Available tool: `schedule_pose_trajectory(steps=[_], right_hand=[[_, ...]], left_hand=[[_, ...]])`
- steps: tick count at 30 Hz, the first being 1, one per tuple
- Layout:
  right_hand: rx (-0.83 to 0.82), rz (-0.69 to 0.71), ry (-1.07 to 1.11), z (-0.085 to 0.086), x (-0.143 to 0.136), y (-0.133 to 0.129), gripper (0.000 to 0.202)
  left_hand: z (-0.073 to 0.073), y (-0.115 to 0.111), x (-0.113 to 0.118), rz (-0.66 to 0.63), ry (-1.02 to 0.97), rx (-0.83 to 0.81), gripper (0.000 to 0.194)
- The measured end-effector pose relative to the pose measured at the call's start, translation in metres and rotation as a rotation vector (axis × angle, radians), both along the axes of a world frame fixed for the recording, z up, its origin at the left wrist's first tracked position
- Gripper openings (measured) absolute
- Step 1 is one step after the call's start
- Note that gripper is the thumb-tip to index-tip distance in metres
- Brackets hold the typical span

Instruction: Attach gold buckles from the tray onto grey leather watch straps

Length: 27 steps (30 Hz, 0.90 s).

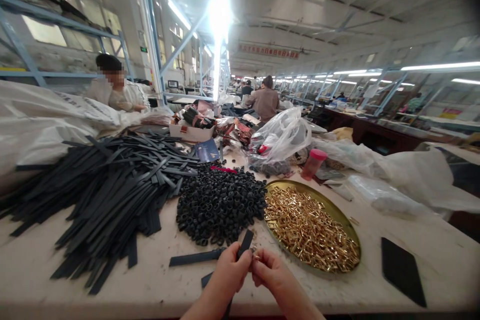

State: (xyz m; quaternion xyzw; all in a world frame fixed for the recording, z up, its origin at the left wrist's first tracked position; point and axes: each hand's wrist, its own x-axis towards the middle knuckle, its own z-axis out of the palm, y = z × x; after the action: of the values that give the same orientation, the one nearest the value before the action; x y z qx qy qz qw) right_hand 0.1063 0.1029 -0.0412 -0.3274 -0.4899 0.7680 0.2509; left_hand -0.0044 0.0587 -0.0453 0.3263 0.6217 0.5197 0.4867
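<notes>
My left hand (233, 269) is closed on a black strap (245, 243), whose end sticks up past the thumb. Against it, my right hand (267, 271) pinches a small gold metal piece (255, 257) at the strap. Just beyond the hands lies a heap of small black loops (221, 202). To the right is a round gold tray (355, 232) with many small gold metal pieces (307, 225). Another black strap (195, 258) lies flat left of my left hand.
A large pile of black straps (123, 185) covers the left side. A black phone-like slab (403, 270) lies at right. Behind are a red-lidded jar (313, 165), clear plastic bags (281, 135) and a box (191, 133). A person (116, 87) sits at the back left.
</notes>
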Motion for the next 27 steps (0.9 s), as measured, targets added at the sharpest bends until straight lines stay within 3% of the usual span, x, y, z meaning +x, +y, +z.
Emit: schedule_pose_trajectory(steps=[3, 5, 9, 12, 15, 20, 27], right_hand=[[0.146, -0.009, -0.053, -0.006, 0.002, 0.001, 0.031], [0.152, -0.058, -0.053, -0.005, 0.004, 0.001, 0.037], [-0.071, -0.163, 0.019, -0.001, 0.003, -0.007, 0.042], [-0.268, -0.110, 0.070, -0.003, -0.001, -0.016, 0.041], [-0.341, -0.054, 0.083, -0.010, -0.004, -0.019, 0.041], [-0.276, -0.085, 0.079, -0.017, -0.004, -0.014, 0.041], [0.014, 0.005, -0.061, -0.026, -0.003, -0.019, 0.038]], left_hand=[[0.005, -0.015, -0.005, -0.028, 0.050, 0.010, 0.023], [0.007, -0.026, -0.008, -0.058, 0.132, 0.020, 0.022], [0.011, -0.044, -0.012, -0.168, 0.364, 0.034, 0.026], [0.016, -0.052, -0.015, -0.315, 0.429, 0.058, 0.028], [0.020, -0.054, -0.019, -0.371, 0.463, 0.047, 0.029], [0.025, -0.052, -0.024, -0.403, 0.521, 0.023, 0.028], [0.020, -0.050, -0.022, -0.390, 0.441, -0.043, 0.021]])
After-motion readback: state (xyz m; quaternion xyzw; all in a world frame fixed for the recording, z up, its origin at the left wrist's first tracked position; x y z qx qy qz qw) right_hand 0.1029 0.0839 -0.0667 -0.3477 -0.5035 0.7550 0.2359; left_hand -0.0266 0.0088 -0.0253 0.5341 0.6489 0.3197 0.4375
